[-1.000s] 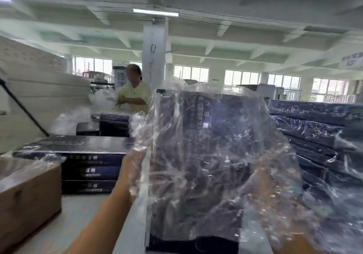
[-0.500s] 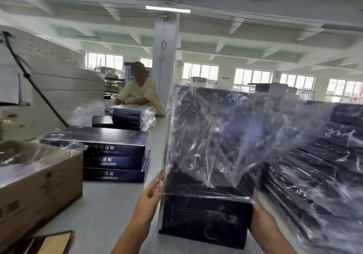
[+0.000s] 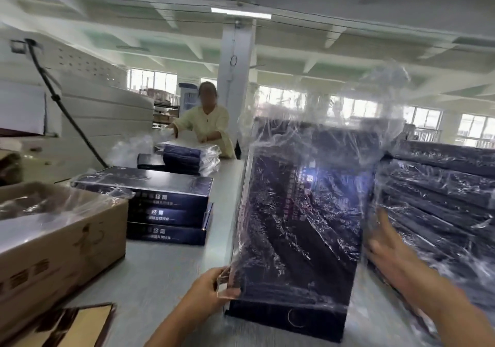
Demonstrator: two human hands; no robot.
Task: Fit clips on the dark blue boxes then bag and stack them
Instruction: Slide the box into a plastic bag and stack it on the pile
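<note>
Both hands worked one dark blue box [image 3: 302, 226] standing on the table [image 3: 160, 274]: my left hand [image 3: 214, 286] pinched the clear bag's [image 3: 308, 143] lower edge, my right hand [image 3: 388, 250] lay open beside it. Loose film could snag or tear, I judged.

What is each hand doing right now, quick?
Left hand: closed, pinching the clear plastic bag at the lower left edge of the upright dark blue box.
Right hand: open, fingers spread by the box's right side; contact unclear.
</note>
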